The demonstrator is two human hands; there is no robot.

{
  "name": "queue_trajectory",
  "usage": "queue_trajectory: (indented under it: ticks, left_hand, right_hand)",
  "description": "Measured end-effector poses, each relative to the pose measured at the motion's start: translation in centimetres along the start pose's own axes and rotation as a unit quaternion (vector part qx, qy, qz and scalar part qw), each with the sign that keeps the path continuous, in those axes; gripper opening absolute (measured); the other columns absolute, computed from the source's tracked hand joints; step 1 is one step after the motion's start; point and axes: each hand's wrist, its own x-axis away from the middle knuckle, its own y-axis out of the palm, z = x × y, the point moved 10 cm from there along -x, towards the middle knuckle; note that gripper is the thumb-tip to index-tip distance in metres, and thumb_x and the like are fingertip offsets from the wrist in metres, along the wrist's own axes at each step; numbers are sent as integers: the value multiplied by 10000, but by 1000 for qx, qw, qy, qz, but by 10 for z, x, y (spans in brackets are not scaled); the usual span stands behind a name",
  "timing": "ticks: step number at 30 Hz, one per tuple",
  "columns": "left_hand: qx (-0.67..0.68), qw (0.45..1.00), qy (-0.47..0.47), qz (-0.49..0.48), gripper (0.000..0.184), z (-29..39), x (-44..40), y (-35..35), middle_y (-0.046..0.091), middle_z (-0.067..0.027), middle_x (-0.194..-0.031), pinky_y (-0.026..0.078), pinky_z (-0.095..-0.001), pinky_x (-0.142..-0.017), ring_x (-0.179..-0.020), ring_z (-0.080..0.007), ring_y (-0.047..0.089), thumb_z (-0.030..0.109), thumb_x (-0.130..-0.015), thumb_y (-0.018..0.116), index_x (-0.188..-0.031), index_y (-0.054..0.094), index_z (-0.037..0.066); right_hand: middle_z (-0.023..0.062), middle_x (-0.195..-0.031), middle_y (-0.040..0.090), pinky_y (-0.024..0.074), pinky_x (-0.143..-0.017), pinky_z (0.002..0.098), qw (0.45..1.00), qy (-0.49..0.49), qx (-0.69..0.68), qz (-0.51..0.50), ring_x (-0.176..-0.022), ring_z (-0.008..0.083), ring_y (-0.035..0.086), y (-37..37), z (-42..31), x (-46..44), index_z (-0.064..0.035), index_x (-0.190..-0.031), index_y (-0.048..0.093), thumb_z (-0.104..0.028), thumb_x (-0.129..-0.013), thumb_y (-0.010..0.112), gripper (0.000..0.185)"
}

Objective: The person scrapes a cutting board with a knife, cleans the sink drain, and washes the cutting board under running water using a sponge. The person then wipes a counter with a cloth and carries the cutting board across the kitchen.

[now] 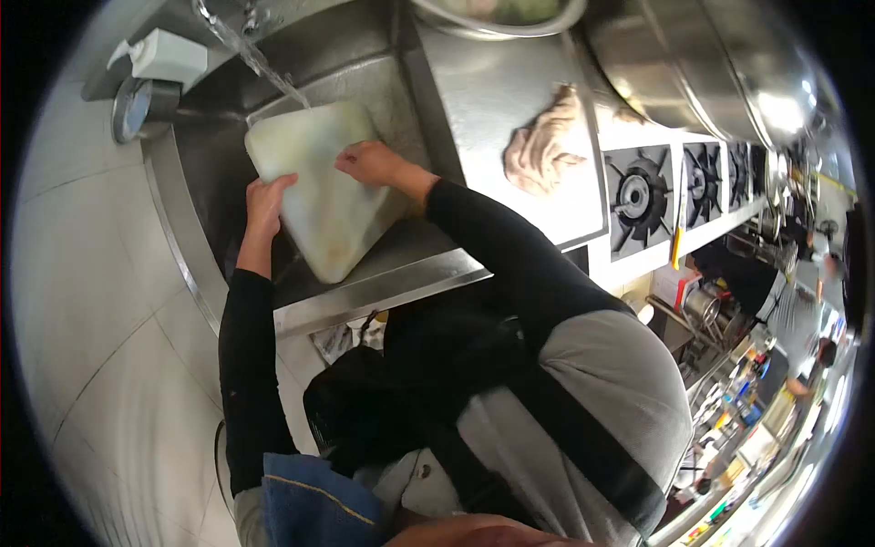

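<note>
A pale, stained cutting board (321,196) is tilted inside the steel sink (378,87), one corner pointing down at the front. My left hand (266,208) grips its left edge, thumb over the top face. My right hand (372,164) presses on the board's face near its right side with curled fingers; whatever they may hold is hidden. Running water (251,56) streams from the upper left onto the board's far edge.
Right of the sink, a crumpled cloth (547,146) lies on the steel counter (469,91). Beyond it are gas burners (638,193) and a large metal pot (702,64). A white bottle (169,56) and a metal container (146,109) stand at the sink's left.
</note>
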Motion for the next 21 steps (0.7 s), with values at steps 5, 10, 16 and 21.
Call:
queue_trajectory:
  ticks: [5,10,16,21]
  left_hand:
    - [-316,935,158,-18,373,77,40,-5,720,-197,-946,538,-399,-762,-861,-295,709,197,-763,749,-1039,694,-48]
    - [-497,789,360,38,419,192,140,11,698,-223,-941,519,-450,-800,-906,-381,675,297,-726,769,-1016,702,3]
    - [-524,705,478,7,391,313,277,49,700,-185,-924,513,-434,-778,-877,-338,679,308,-765,778,-1007,682,17]
    - [-612,552,566,-14,438,378,364,127,696,-213,-978,512,-446,-797,-938,-397,663,305,-689,811,-993,689,13]
  right_hand:
    - [137,-1178,672,461,-991,431,960,-38,159,227,-1124,323,609,-205,-42,142,-112,-1221,662,-304,-859,727,415]
    - [148,-1355,555,457,-1003,471,931,76,303,187,-1221,368,541,-241,55,257,-185,-1294,611,-369,-752,779,597]
    - [174,-1463,483,468,-1003,460,952,271,129,-56,-1327,374,478,-249,78,282,-119,-1389,547,-399,-804,748,679]
    - [216,-1432,511,440,-1039,412,910,-159,-162,346,-1300,297,524,-366,-113,271,-10,-1451,429,-391,-815,796,827]
